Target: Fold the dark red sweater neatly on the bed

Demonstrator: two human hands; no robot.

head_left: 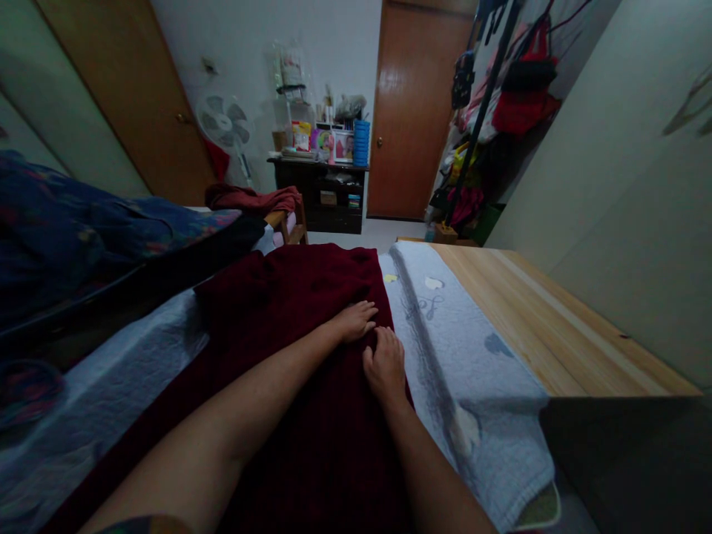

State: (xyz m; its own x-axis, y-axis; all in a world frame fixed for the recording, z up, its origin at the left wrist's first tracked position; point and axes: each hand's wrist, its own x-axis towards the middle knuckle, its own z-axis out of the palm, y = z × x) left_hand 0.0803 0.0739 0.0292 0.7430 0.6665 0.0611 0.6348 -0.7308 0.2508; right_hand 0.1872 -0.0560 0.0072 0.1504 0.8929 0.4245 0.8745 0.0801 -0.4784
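Note:
A dark red cloth [311,289] lies spread over the bed, its right edge running along the light grey patterned bedcover [445,334]. My left hand [357,320] rests on the cloth near that edge, its fingers stretched out and pointing right. Just below and to the right, my right hand [386,362] lies on the cloth's right edge with its fingers slightly bent and apart. The two hands are close together. Neither hand has visibly gripped the fabric.
A wooden board [534,319] borders the bed at right. Blue floral fabric [94,230] is piled at left. Farther back are a reddish cloth [253,199] on a wooden chair, a white fan [224,122], a dark cabinet [289,178], a door [411,111] and hanging bags [523,104].

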